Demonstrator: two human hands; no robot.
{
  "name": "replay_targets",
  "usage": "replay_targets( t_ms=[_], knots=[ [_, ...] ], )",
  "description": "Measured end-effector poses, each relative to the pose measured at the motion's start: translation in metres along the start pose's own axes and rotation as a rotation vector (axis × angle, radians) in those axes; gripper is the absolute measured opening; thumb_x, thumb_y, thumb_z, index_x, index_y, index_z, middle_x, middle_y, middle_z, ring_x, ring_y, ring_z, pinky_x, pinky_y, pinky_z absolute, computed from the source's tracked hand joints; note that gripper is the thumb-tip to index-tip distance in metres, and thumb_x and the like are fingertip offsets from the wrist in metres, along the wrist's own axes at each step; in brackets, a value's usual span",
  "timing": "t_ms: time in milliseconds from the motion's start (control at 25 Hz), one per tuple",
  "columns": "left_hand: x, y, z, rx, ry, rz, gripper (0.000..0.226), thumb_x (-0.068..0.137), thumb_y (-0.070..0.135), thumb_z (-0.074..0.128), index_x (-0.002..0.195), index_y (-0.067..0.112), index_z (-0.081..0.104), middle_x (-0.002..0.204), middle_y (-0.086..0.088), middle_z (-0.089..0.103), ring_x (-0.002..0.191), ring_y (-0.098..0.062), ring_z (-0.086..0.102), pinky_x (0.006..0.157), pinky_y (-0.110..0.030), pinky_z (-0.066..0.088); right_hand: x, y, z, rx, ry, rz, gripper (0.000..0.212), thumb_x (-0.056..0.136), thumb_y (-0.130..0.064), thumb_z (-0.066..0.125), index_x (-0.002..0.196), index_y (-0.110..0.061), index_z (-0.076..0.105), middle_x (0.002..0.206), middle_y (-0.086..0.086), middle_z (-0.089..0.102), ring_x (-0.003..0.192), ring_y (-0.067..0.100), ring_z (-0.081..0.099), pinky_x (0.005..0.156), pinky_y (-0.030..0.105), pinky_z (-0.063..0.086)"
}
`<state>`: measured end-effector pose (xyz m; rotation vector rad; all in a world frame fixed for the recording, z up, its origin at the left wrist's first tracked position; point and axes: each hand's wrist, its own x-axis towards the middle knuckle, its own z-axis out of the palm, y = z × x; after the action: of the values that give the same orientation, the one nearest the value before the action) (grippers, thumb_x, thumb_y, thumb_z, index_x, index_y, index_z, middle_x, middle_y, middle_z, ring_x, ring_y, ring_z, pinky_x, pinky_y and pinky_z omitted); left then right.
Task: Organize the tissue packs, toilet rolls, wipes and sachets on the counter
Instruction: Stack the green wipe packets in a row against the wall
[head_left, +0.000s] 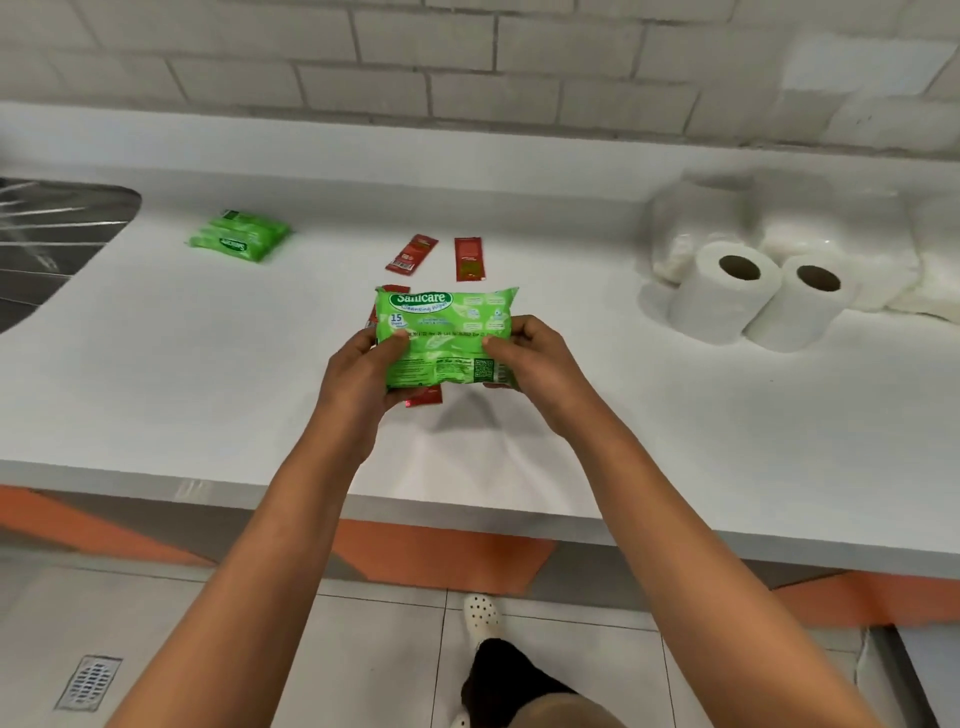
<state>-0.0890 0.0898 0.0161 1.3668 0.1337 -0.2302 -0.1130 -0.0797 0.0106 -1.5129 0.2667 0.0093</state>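
Green and shiny, the wipes pack (447, 338) is up in the air over the white counter (208, 374), near its front edge. The left hand (363, 379) holds one short end and the right hand (524, 369) holds the other, thumbs on top, both squeezed onto it. More green wipes packs (240, 235) lie in a small pile far to the left, near the sink (57, 228). Two red sachets (439, 254) lie behind the held pack, and more peek out under it, all loose. Two toilet rolls (761, 299) stand side by side at the right, with tissue packs (727, 223) behind them. I think the job is about half done: this pack and the sachets need places.
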Motion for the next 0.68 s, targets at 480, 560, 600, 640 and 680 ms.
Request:
replay_targets(
  t_ms=[480, 560, 600, 640, 680],
  knots=[
    [0.133, 0.042, -0.09, 0.184, 0.197, -0.037, 0.008, 0.09, 0.026, 0.058, 0.085, 0.025, 0.064, 0.079, 0.007, 0.067, 0.073, -0.012, 0.062, 0.068, -0.026, 0.047, 0.152, -0.001, 0.099, -0.062, -0.12, 0.042, 0.023, 0.079, -0.005, 0.068, 0.086, -0.021, 0.053, 0.086, 0.0, 0.065, 0.064, 0.008, 0.061, 0.048, 0.015, 0.046],
    [0.15, 0.042, -0.103, 0.197, 0.225, -0.043, 0.008, 0.089, 0.027, 0.06, 0.083, 0.024, 0.065, 0.079, 0.005, 0.066, 0.072, -0.012, 0.062, 0.067, -0.026, 0.048, 0.167, 0.001, 0.115, -0.059, -0.103, 0.027, 0.035, 0.08, -0.003, 0.066, 0.104, -0.02, 0.048, 0.098, 0.007, 0.065, 0.077, 0.014, 0.064, 0.066, 0.024, 0.053],
    [0.157, 0.041, -0.11, 0.214, 0.239, -0.052, 0.008, 0.089, 0.027, 0.06, 0.083, 0.025, 0.065, 0.08, 0.005, 0.066, 0.073, -0.012, 0.062, 0.067, -0.026, 0.048, 0.172, 0.004, 0.124, -0.072, -0.085, 0.019, 0.046, 0.08, -0.003, 0.066, 0.116, -0.022, 0.044, 0.098, 0.006, 0.064, 0.08, 0.015, 0.063, 0.073, 0.026, 0.053],
    [0.166, 0.039, -0.118, 0.235, 0.249, -0.06, 0.008, 0.09, 0.026, 0.06, 0.084, 0.025, 0.065, 0.081, 0.005, 0.066, 0.074, -0.012, 0.061, 0.066, -0.026, 0.048, 0.176, 0.007, 0.134, -0.092, -0.066, 0.007, 0.058, 0.08, -0.002, 0.065, 0.127, -0.024, 0.038, 0.093, 0.0, 0.062, 0.078, 0.012, 0.062, 0.074, 0.024, 0.051],
    [0.177, 0.039, -0.129, 0.259, 0.25, -0.07, 0.006, 0.09, 0.025, 0.059, 0.086, 0.025, 0.065, 0.082, 0.005, 0.065, 0.075, -0.013, 0.061, 0.066, -0.027, 0.047, 0.181, 0.011, 0.145, -0.107, -0.053, -0.009, 0.068, 0.08, -0.003, 0.064, 0.135, -0.026, 0.032, 0.087, -0.006, 0.058, 0.074, 0.007, 0.06, 0.07, 0.018, 0.05]
  ],
)
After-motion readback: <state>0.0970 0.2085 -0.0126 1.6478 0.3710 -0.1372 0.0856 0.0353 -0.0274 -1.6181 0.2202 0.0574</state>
